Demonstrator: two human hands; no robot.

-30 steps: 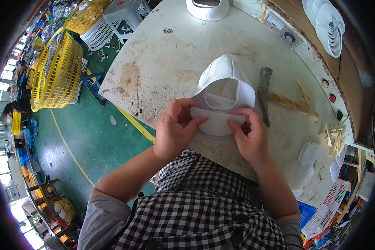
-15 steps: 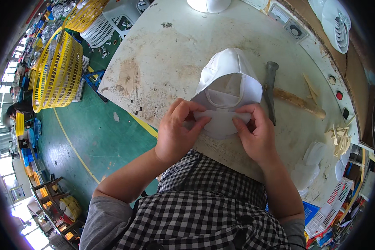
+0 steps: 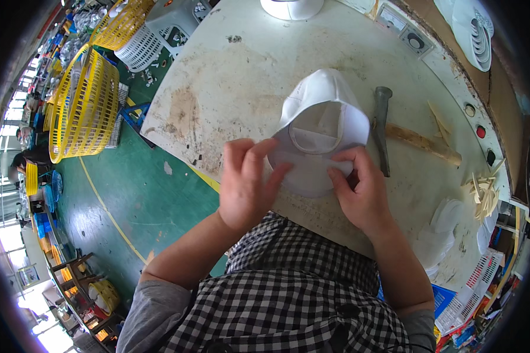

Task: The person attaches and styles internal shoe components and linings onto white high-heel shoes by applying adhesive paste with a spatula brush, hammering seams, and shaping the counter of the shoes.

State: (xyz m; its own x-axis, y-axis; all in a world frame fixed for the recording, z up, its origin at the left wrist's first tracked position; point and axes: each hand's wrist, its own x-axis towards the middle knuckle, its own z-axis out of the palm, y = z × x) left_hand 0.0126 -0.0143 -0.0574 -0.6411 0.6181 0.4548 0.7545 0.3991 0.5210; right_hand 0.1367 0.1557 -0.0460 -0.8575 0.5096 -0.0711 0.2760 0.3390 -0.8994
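A white cap lies on the worktable with its opening and brim toward me. Across the brim lies a pale translucent sheet, curved along its edge. My right hand pinches the sheet's right end at the brim between thumb and fingers. At the brim's left side is my left hand, slightly blurred, with its fingers apart and nothing in them. Its thumb tip is close to the sheet; whether it touches I cannot tell.
Right of the cap lie a hammer with a long metal head and a wooden handle. Translucent pieces and pale strips rest at the table's right. Another white cap stands at the far edge. Yellow baskets are at left.
My left hand has let go of the sheet's left end, its fingers spreading and lifting away to the left. My right hand keeps its pinch, and the sheet lies flatter on the brim.
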